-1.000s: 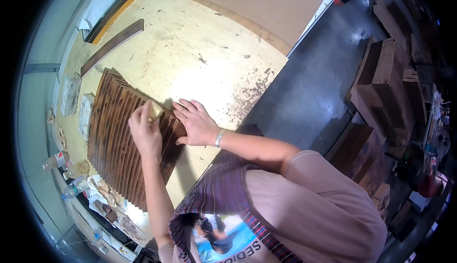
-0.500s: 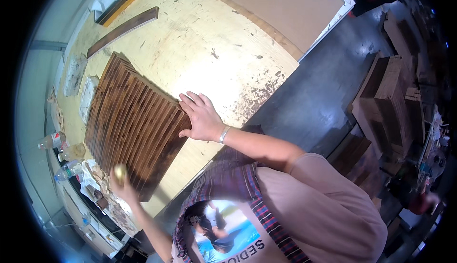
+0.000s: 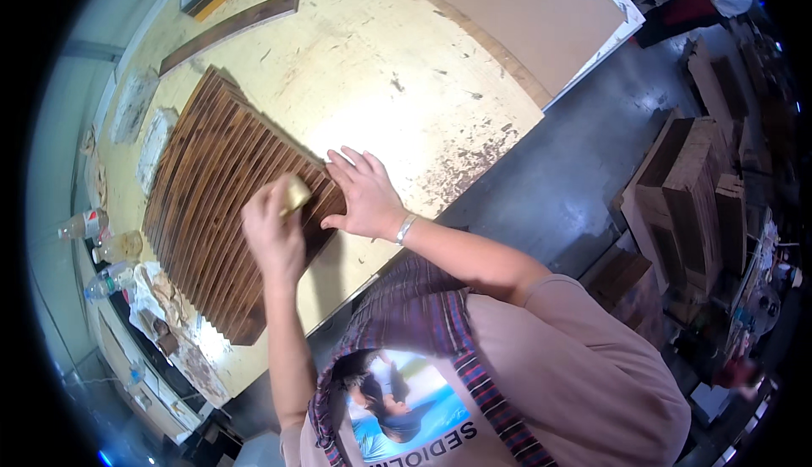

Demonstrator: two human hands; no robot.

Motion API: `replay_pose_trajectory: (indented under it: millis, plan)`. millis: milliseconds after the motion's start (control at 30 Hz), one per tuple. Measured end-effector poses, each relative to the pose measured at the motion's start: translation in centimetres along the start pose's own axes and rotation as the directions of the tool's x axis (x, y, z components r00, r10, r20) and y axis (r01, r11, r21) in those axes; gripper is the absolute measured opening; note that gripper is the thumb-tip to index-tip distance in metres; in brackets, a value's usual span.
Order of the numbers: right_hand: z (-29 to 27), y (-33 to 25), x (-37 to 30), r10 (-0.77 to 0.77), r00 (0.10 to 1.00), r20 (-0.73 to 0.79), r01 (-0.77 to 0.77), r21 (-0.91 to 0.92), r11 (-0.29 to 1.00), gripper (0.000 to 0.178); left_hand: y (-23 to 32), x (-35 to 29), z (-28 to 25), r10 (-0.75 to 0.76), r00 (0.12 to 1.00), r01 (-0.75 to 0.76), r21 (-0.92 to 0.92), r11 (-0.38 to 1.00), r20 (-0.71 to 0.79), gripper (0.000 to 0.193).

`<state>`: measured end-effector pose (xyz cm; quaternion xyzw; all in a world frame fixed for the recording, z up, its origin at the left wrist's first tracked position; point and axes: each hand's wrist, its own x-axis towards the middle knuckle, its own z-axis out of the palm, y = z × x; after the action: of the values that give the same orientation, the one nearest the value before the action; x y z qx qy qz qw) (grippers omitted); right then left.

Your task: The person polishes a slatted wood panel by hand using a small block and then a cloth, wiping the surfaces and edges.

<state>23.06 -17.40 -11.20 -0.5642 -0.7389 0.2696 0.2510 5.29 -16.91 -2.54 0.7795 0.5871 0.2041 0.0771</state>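
Many slats lie on our table. Our left hand's grip clamps a yellow pad; our right hand, fingers apart, braces their end. We should rub evenly lengthwise.

"What colour is the table?"
"Pale yellow, flecked dark, with brown blotches along the right edge."
"And the slats on it?"
"Dark brown streaked with reddish brown (row after row, they make stripes of their own)."
"The pad in the left hand?"
"Yellowish gold."
"And those blocks by the left edge?"
"White, smudged grey. The board at the far edge is greyish tan."
"The apron?"
"Purplish, thinly striped, its strap banded red, blue and black. The shirt is dusty pink. The bracelet is silvery."
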Motion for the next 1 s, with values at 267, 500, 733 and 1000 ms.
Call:
replay_pose_trajectory:
  millis: [267, 500, 733, 1000]
  plan:
    - [0.2, 0.3, 0.2, 0.002, 0.999, -0.038, -0.002, 0.010, 1.000, 0.095, -13.1, -11.9, -7.1, -0.475, 0.877, 0.480, 0.063, 0.875, -0.072, 0.065]
    - [-0.1, -0.1, 0.2, -0.011, 1.000, -0.026, 0.012, 0.017, 1.000, 0.095, -9.8, -8.1, -5.4, -0.358, 0.918, 0.370, 0.048, 0.928, -0.168, 0.059]
    - [-0.1, 0.0, 0.3, -0.033, 0.999, -0.033, 0.033, 0.008, 0.999, 0.098, -12.6, -9.9, -6.5, -0.164, 0.986, 0.165, 0.205, 0.965, -0.023, 0.063]
    - [-0.1, 0.3, 0.0, -0.013, 0.998, -0.053, 0.012, -0.026, 1.000, 0.098, -9.1, -3.8, -4.9, 0.131, 0.990, -0.136, 0.134, 0.982, 0.048, 0.056]
